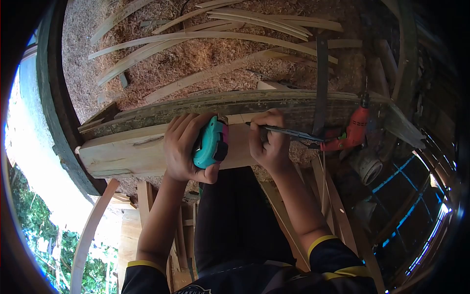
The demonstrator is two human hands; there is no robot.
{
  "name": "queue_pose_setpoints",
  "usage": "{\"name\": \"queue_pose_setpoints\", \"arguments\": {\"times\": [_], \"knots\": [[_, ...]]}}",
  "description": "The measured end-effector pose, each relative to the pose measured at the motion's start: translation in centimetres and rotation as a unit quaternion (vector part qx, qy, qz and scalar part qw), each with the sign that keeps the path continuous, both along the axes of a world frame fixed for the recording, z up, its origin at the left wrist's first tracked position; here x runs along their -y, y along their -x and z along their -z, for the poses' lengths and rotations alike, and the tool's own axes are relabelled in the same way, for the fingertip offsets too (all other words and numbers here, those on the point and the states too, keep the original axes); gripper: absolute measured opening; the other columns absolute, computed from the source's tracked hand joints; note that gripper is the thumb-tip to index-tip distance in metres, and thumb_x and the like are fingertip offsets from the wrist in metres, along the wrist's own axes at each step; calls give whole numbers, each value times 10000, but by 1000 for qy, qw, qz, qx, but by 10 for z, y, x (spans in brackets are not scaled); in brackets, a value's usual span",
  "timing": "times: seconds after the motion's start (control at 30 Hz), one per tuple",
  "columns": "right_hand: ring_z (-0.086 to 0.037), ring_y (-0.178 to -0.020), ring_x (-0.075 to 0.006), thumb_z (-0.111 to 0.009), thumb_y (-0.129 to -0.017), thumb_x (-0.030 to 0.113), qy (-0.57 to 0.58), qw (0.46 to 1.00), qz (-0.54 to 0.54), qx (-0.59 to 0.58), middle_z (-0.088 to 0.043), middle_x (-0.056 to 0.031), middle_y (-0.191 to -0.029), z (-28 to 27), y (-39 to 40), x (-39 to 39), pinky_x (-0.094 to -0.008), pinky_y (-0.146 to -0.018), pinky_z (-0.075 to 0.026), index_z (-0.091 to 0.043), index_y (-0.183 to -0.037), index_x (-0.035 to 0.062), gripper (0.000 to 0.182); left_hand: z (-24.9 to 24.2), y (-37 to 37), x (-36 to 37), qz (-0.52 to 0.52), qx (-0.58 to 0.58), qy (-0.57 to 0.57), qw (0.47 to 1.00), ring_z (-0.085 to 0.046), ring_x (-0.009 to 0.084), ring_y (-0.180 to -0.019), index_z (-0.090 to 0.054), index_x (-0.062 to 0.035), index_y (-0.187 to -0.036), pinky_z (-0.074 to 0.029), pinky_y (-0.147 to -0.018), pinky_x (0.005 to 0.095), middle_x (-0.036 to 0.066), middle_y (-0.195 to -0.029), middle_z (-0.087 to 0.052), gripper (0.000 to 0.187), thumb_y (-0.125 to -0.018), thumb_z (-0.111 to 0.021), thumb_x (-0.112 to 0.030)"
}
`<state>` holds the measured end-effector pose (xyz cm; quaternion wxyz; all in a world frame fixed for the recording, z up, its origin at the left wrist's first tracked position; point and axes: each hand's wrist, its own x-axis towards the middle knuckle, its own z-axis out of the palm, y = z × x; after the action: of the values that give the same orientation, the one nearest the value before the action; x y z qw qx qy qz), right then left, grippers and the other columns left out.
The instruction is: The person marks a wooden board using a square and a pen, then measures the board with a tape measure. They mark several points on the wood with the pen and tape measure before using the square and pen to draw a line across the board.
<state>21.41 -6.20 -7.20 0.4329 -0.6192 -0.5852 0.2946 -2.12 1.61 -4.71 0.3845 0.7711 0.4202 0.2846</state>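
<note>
A wooden beam (120, 159) lies across in front of me, its pale face scarred by a dark crack. My left hand (183, 147) grips a teal tape measure (208, 144) over the middle of the beam. Just to the right, the fingers of my right hand (270, 142) are closed round a slim dark pencil-like tool (249, 123). Its tip points left, right at the beam's top surface. A long grey piece (296, 133) extends from behind that hand toward the drill; where it joins the tool is hidden by the fingers.
A red power drill (355, 127) with its bit pointing away lies at the right. A dark flat bar (321, 83) crosses a weathered beam (196, 105). Curved wood strips (210, 35) lie on shavings beyond. A post (54, 108) stands left; a can (369, 169) is right.
</note>
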Motion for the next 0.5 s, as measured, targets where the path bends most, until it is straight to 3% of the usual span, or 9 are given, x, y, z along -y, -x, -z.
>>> {"name": "queue_pose_setpoints", "arguments": {"times": [0.5], "knots": [[-630,-892,-303,-723,-883,-117,-7,1000,-12,8,-682,-81,-963,-2,-2,-2,-464,-879,-497,-553,-1104,85,344,-1,-1,-1,2,4,-4,1000,-674,419,-840,-727,12,-1269,-523,-800,506,184,-947,-671,937,-812,-670,-803]]}}
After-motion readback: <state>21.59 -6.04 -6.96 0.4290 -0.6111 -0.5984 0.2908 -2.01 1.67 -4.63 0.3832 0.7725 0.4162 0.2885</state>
